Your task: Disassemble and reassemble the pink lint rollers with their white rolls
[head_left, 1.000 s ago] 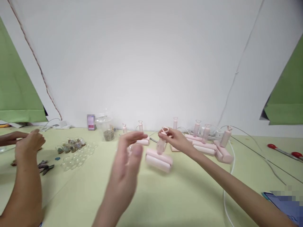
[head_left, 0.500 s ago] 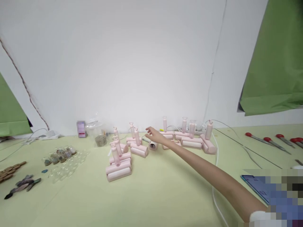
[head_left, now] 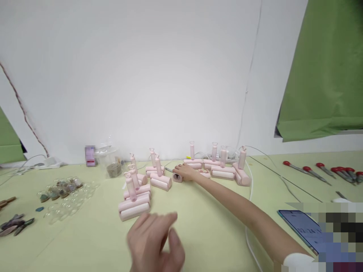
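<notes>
My left hand is raised over the front of the table, back towards me and slightly blurred. Its fingers are bent and the thumb stands apart; nothing is between them. Just beyond it sits the nearest pink lint roller, its translucent handle upright with a loop on top. Several more pink rollers stand behind it. A co-worker's hand, on an arm from the right, covers the top of a pink roller lying end-on. My right hand is out of view.
At left are clear domes, stones and a plastic tub. Red-ended tools and a phone lie at right. A white cable crosses the table; more rollers stand along the wall.
My left hand has come into view from below. The co-worker's hand has lowered onto the end-on pink roller. The view has turned slightly right.
</notes>
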`<state>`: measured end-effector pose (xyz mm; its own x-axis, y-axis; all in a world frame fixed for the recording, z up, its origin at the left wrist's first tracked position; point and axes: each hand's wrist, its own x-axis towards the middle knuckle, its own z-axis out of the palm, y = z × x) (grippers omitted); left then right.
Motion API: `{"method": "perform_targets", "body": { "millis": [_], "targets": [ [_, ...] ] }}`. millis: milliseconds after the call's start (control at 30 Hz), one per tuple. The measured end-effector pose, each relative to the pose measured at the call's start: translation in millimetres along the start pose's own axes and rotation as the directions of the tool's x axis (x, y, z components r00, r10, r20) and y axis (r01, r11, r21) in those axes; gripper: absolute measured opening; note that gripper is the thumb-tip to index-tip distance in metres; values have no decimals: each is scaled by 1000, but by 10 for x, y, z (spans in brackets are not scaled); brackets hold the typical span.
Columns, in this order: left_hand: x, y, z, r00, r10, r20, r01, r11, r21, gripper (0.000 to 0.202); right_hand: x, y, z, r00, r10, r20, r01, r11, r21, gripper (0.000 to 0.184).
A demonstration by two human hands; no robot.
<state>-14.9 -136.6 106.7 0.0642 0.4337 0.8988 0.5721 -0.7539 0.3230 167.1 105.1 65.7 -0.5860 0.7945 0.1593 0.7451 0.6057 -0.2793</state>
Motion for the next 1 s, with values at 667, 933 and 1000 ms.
{"method": "perform_targets", "body": {
  "millis": [667, 933, 1000],
  "targets": [
    [29, -779, 1439, 689, -482, 541, 667, 713, -214, 35, -1528, -472, 432, 850, 508, 140, 9, -280, 960, 50],
    [-108, -727, 1491, 672, -599, 435, 734, 615, -287, 40, -1546, -494, 459, 934, 252, 254, 58, -809, 585, 63],
    [-125, -681, 1456, 710, -563, 422, 697, 648, -307, 35, -1560, -488, 462, 937, 237, 255, 51, -818, 573, 63]
  ]
}}
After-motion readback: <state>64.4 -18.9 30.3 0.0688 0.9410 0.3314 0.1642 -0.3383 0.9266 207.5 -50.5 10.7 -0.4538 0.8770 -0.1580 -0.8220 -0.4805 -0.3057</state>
